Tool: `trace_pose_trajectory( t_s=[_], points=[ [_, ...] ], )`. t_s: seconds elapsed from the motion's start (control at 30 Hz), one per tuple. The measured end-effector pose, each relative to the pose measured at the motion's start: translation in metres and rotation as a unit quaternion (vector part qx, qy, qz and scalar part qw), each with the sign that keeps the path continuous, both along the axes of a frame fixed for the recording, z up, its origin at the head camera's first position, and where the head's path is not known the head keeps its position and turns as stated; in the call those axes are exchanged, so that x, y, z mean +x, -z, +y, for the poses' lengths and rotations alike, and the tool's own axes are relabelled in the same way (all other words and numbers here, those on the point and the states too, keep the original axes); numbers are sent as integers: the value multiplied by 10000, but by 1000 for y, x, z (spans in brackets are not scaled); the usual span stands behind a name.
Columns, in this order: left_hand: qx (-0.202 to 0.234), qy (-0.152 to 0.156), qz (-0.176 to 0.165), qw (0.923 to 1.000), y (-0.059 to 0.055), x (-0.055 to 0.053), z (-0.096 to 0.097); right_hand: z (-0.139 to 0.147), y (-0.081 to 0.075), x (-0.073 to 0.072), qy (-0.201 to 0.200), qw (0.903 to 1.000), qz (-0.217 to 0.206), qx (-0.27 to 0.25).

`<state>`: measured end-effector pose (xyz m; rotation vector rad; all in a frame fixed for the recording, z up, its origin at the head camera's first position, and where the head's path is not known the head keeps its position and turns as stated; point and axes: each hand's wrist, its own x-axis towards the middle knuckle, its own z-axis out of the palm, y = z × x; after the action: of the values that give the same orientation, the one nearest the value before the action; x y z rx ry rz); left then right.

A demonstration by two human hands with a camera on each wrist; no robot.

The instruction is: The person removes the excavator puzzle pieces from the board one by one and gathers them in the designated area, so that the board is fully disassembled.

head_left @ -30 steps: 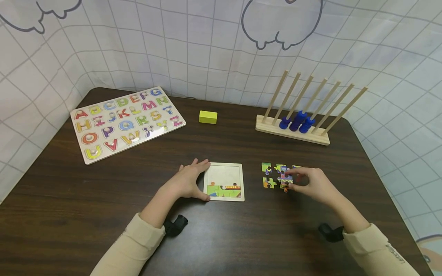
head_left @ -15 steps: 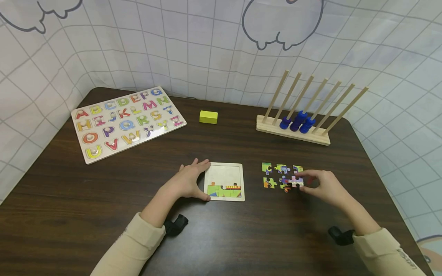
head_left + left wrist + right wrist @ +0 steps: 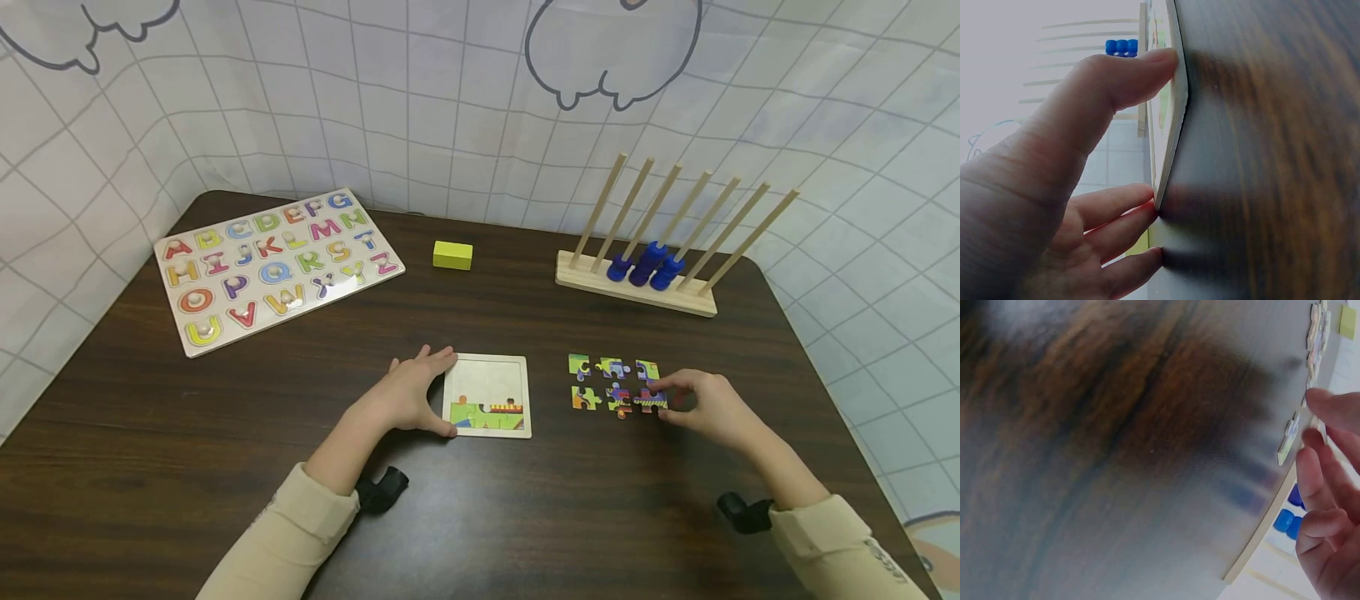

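In the head view, my left hand (image 3: 405,394) spans the left side of a square wooden puzzle tray (image 3: 483,375), thumb at the near corner and fingers at the far one. Several green pieces (image 3: 487,419) fill the tray's near strip. My right hand (image 3: 703,407) pinches a purple and red jigsaw piece (image 3: 647,401) by its right edge, low over the table. Beside it lie more loose jigsaw pieces (image 3: 613,367) in two rows. In the right wrist view, thumb and index finger come close together near a piece (image 3: 1289,439) seen edge-on.
An alphabet peg board (image 3: 277,271) lies at the back left. Behind the tray sits a yellow block (image 3: 452,255). A wooden rod stand (image 3: 637,290) with blue beads (image 3: 648,262) stands at the back right. A printed curtain (image 3: 450,125) borders the dark table (image 3: 487,517).
My right hand has shifted right with the jigsaw piece, away from the middle of the loose pieces, and the piece now sits lower and flatter. My left hand and the tray have stayed put.
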<state>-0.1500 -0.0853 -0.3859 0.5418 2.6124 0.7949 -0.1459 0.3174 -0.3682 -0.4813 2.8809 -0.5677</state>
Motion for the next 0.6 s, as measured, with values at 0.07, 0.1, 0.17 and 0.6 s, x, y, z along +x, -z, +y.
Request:
trace_pose_trajectory(
  t_s=[0.07, 0.1, 0.17, 0.6],
  points=[
    [-14, 4, -7, 10000, 0, 0, 0, 0, 1, 0, -60, 9999, 123, 5],
    [-20, 8, -11, 10000, 0, 1, 0, 1, 1, 0, -95, 9998, 177, 4],
    [-28, 10, -21, 10000, 0, 0, 0, 1, 2, -1, -119, 9996, 242, 23],
    [-60, 5, -1, 10000, 2, -1, -1, 3, 4, -4, -87, 9999, 129, 54]
  ],
)
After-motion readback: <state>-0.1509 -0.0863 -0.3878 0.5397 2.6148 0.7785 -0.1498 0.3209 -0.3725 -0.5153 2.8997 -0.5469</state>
